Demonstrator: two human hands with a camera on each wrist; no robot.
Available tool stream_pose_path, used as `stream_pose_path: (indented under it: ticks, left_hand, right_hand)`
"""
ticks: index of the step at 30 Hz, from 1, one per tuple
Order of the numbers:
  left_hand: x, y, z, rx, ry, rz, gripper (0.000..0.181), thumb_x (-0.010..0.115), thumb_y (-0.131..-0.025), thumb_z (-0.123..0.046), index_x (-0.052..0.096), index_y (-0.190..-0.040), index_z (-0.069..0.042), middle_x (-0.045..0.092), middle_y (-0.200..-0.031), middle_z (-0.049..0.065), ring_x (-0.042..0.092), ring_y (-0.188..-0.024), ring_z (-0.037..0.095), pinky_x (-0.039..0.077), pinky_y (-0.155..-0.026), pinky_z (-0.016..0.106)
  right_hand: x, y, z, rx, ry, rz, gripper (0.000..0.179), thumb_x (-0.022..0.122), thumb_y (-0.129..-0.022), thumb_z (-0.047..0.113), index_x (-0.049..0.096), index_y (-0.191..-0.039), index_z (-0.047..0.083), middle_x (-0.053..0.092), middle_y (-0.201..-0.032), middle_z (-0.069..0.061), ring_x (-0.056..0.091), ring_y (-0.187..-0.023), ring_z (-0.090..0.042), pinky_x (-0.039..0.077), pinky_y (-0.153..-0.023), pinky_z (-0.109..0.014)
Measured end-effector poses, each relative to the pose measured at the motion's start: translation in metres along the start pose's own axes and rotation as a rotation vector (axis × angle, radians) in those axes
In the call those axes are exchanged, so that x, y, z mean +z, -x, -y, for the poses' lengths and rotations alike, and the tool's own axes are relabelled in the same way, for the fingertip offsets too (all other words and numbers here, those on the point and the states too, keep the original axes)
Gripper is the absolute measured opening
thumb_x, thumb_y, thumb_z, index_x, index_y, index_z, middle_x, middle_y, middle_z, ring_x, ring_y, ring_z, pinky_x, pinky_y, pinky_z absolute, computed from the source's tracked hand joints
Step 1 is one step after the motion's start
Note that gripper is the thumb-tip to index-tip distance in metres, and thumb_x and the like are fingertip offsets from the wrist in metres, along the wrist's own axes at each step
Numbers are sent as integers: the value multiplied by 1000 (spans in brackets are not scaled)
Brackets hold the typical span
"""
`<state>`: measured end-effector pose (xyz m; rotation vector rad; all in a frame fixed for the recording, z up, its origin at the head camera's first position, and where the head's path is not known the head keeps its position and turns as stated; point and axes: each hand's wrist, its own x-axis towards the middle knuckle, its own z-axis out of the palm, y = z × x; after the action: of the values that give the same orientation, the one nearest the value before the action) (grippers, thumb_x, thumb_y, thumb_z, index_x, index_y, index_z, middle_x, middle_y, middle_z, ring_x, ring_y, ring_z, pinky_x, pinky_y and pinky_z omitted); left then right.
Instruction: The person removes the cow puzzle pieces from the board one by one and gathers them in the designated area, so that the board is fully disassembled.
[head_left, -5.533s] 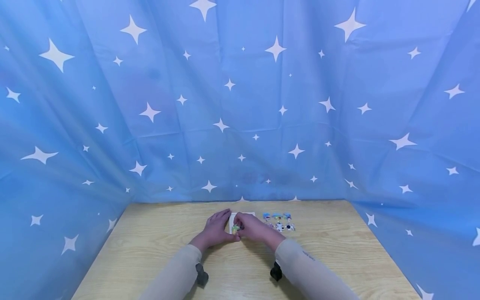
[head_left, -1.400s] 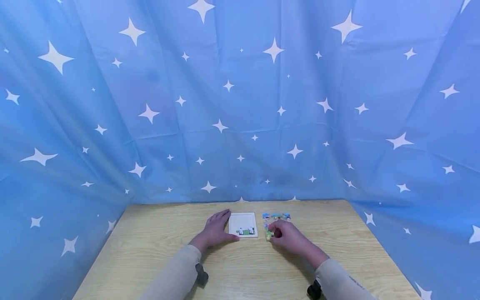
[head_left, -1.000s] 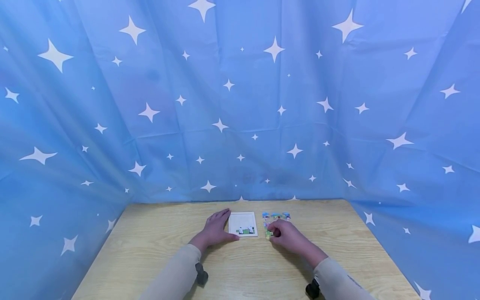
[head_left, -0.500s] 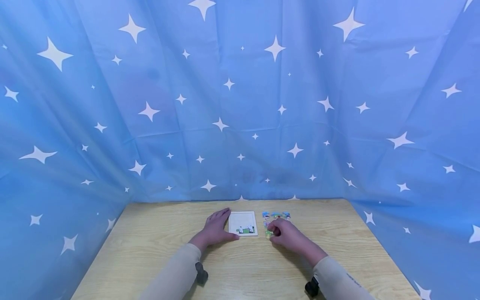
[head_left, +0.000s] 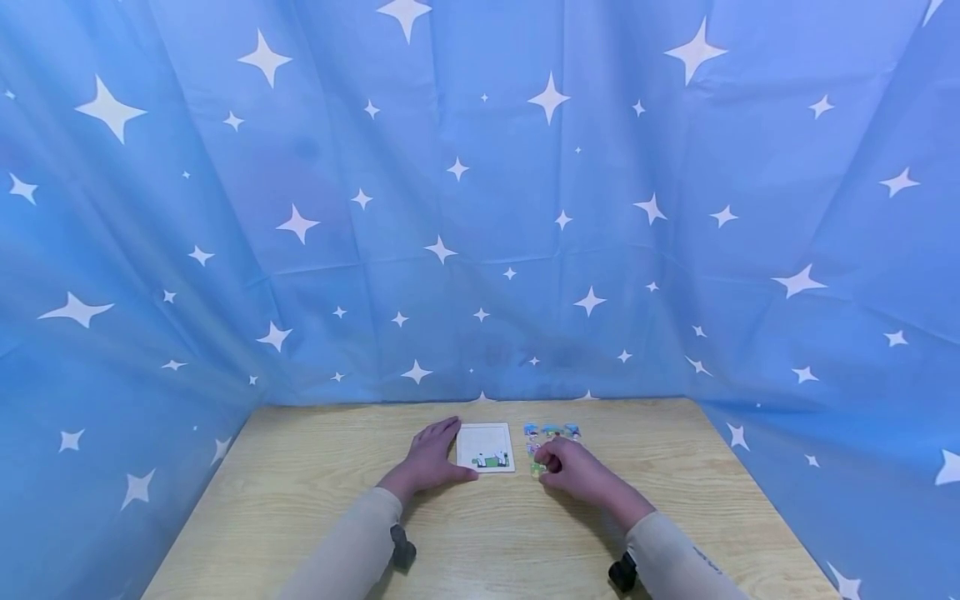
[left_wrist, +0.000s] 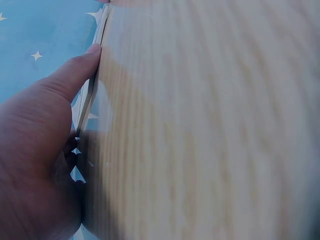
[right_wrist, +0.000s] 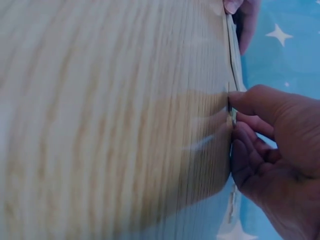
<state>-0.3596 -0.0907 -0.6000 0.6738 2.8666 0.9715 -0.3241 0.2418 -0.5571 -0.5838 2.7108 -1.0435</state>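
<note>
In the head view my left hand (head_left: 431,461) spans the left side of a white square puzzle tray (head_left: 483,437). Its thumb lies along the near edge and its fingers reach the far left corner. A strip of joined jigsaw pieces (head_left: 491,460), green with white figures, fills the tray's near side. To the tray's right, my right hand (head_left: 573,471) has thumb and index fingertip together on a green-yellow jigsaw piece (head_left: 536,469), mostly hidden by the fingers. In the right wrist view the right hand (right_wrist: 285,135) pinches low against the table.
Several loose jigsaw pieces (head_left: 553,431) with blue tops lie in a row beyond my right hand; others may be hidden beneath it. The wooden table (head_left: 337,467) ends at a blue star-printed curtain (head_left: 480,250) behind and on both sides.
Earlier my right hand was over the tray with a green-yellow piece; it has since moved right to the loose pieces. In the last second it barely shifts. My left hand stays at the tray.
</note>
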Motion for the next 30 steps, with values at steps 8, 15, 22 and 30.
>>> stream_pose_path:
  ticks: [8,15,22,30]
  left_hand:
    - [5,-4,7,-7,-5,-2,118,86,-86,-67,37,-171,-2,34,-178,14,27,-164,43,19,-132,66]
    - [-4,1,-4,-13,16,18,115,90,-86,-59,38,-170,0,35,-177,16,28,-163,45,19,-131,68]
    - [5,-2,6,-1,-1,-8,116,88,-85,-64,39,-171,-3,36,-177,14,29,-163,43,21,-131,66]
    - [11,-7,15,-6,2,-9,118,88,-84,-66,38,-172,-5,35,-178,11,28,-164,41,21,-132,64]
  right_hand:
    - [0,0,-1,-34,9,-1,22,82,-96,-1,74,-116,2,64,-103,-5,56,-92,-22,52,-77,-36]
    - [0,0,-3,-41,-2,-1,22,83,-96,0,75,-116,4,64,-103,-4,57,-92,-22,53,-77,-36]
    - [0,2,-2,-29,-13,-3,21,83,-96,0,74,-115,4,63,-102,-4,56,-92,-22,52,-77,-36]
    - [-1,3,2,4,-25,-9,25,84,-95,2,74,-118,5,65,-106,-4,58,-96,-21,55,-81,-35]
